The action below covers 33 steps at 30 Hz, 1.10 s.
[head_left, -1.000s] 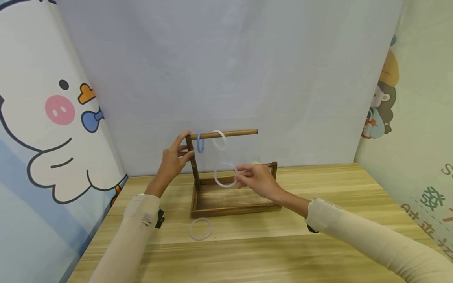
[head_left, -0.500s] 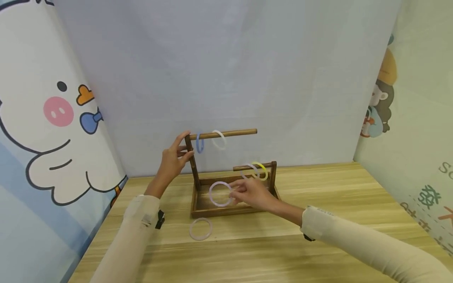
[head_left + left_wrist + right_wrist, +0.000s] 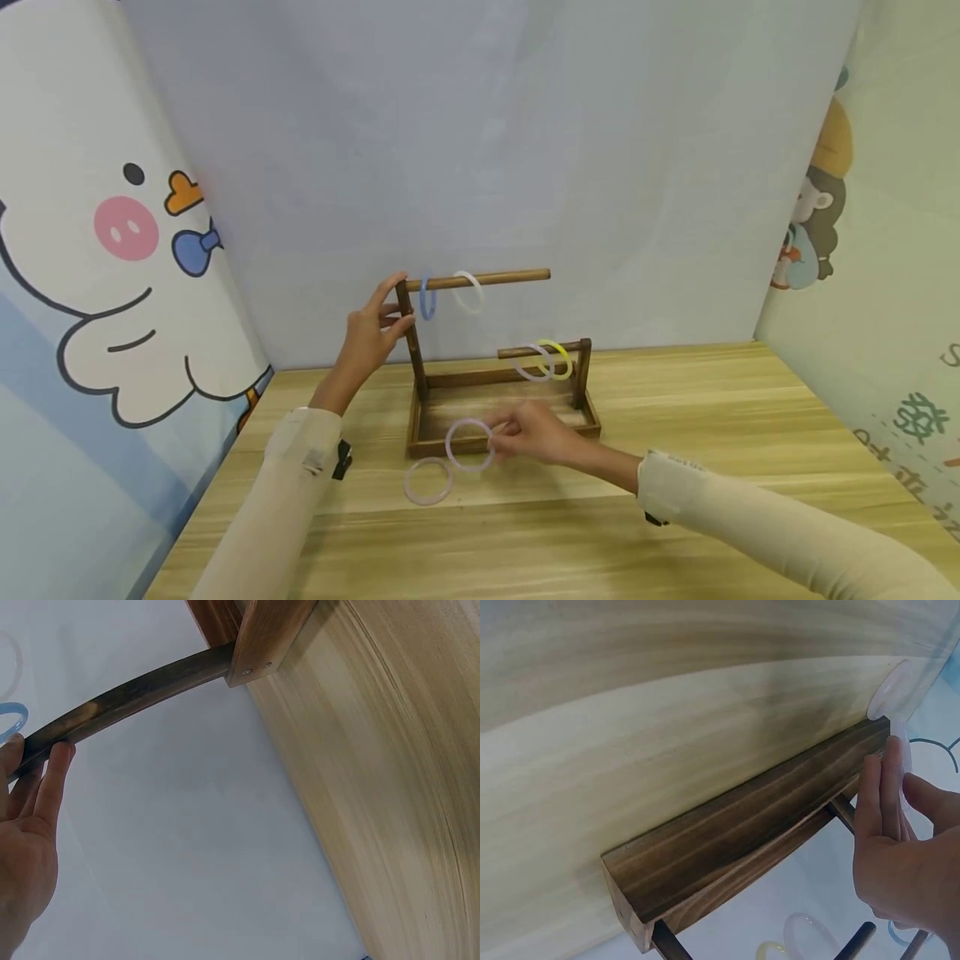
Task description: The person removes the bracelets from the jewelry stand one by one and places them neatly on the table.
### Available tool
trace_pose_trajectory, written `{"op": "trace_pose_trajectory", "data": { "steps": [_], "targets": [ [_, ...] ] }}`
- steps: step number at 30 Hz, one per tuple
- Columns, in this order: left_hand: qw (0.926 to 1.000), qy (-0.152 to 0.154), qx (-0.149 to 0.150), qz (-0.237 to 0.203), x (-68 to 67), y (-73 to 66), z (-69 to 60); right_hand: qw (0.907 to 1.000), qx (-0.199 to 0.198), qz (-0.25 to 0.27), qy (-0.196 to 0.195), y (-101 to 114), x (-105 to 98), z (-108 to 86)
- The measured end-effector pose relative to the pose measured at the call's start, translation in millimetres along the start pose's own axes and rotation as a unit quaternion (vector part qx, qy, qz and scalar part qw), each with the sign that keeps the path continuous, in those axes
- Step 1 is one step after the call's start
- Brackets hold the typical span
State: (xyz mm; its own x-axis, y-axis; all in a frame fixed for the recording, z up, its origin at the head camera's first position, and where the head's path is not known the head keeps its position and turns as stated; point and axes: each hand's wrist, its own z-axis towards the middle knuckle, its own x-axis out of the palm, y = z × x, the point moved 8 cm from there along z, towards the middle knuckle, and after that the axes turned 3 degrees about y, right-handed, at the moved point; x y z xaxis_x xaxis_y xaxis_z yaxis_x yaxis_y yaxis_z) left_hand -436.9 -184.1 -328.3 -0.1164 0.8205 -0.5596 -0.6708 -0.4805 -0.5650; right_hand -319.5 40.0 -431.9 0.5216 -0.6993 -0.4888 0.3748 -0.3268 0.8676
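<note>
My left hand (image 3: pixel 367 337) grips the top of the tall left post (image 3: pixel 415 354) of a wooden rack; in the left wrist view its fingers (image 3: pixel 54 784) lie round the dark post. Between thumb and fingers my right hand (image 3: pixel 536 432) pinches a pale purple ring (image 3: pixel 449 442), held upright at the rack tray's front edge (image 3: pixel 502 442). A blue ring (image 3: pixel 423 302) and a white ring (image 3: pixel 478 292) hang on the upper bar (image 3: pixel 513 276). From the lower bar (image 3: pixel 508 353) hang a pale purple ring (image 3: pixel 534 379) and a yellow ring (image 3: pixel 567 367).
Another pale pinkish ring (image 3: pixel 428 504) lies flat on the wooden table (image 3: pixel 675 400), just in front of the tray's left corner. A grey-white cloth (image 3: pixel 600 167) stands behind the rack, with printed cartoon panels at both sides.
My right hand has moved down and toward me with its ring, away from the lower bar to the tray's front edge. The left hand keeps its hold on the post.
</note>
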Motion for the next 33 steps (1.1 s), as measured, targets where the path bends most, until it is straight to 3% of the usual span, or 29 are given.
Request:
{"op": "trace_pose_trajectory", "data": {
  "steps": [7, 23, 33],
  "targets": [
    [0.9999, 0.001, 0.01, -0.003, -0.1, -3.4, -0.3, 0.9999, -0.002, 0.007, 0.014, -10, 8, -3.1],
    [1.0, 0.004, 0.006, 0.001, 1.4, -1.3, 0.3, 0.9941, 0.095, 0.05, 0.013, -40, 19, -10.0],
    [1.0, 0.006, 0.0, 0.001, 1.7, -1.9, 0.6, 0.9952, 0.087, 0.039, -0.023, -39, 17, -14.2]
  ]
}}
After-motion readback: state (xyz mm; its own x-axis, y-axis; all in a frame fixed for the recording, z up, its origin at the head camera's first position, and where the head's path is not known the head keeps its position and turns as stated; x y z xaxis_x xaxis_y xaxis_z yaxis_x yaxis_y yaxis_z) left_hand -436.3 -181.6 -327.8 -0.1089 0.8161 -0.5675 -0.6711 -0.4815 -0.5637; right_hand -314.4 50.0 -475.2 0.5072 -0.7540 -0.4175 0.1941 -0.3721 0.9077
